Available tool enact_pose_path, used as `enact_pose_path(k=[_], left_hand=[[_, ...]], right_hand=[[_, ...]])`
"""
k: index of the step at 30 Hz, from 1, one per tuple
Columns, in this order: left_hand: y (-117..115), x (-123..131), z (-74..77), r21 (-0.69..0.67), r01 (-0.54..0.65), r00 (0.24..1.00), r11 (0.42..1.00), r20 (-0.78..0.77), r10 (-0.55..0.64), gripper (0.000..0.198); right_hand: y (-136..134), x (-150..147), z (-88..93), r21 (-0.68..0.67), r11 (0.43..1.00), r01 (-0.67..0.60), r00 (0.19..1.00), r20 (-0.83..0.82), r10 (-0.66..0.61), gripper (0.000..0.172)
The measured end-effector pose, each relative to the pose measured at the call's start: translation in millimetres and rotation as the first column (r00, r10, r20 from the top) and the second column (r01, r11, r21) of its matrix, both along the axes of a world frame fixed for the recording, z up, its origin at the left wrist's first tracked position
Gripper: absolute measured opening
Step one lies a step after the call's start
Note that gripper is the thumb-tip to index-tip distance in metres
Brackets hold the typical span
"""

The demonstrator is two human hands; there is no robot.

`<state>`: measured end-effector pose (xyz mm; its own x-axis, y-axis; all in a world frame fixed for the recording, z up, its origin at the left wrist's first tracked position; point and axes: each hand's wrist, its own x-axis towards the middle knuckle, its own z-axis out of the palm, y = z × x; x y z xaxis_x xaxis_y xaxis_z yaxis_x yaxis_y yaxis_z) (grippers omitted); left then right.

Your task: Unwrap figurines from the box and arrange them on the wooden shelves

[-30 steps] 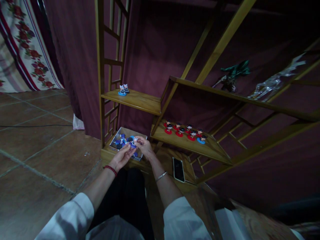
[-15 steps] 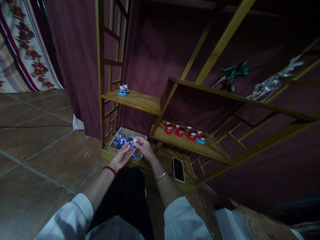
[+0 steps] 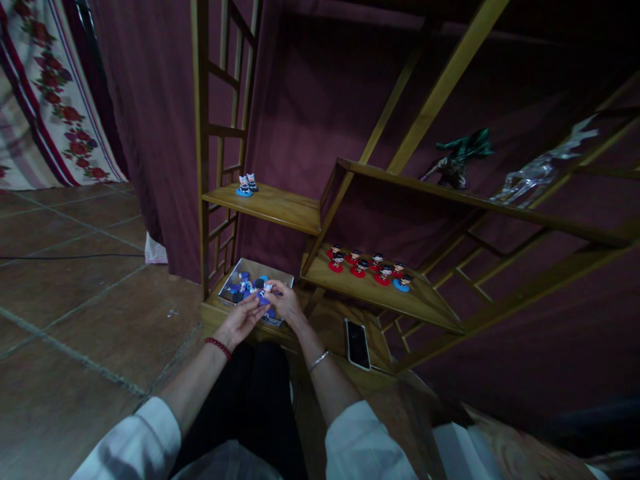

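Barely a shift: the left hand still grips the small purple-based figurine from below, the right hand still pinches it above, open box just beyond, so handling goes on.

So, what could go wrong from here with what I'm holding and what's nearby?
The small figurine held between your left hand and right hand might slip and fall, perhaps into the box. The phone lies near the lower shelf's front edge, so your right arm could nudge it off.
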<state>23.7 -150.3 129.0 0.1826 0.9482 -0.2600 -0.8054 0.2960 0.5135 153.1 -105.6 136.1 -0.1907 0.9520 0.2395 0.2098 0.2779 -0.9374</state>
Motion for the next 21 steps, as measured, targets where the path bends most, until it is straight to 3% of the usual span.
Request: enact_pose_path(k=[8,21], left_hand=[[2,-1,15.6,-0.034,-0.009,0.990,0.999,-0.140,0.004,0.020],[0,0,24.0,-0.143,-0.032,0.983,0.989,-0.184,0.005,0.024]], right_hand=[[-2,-2,4.2,0.013,1.000,-0.004,0.999,0.050,0.003,0.028],[-2,-5,-3.7,-0.010,1.000,0.001,0.997,0.076,0.000,0.027]])
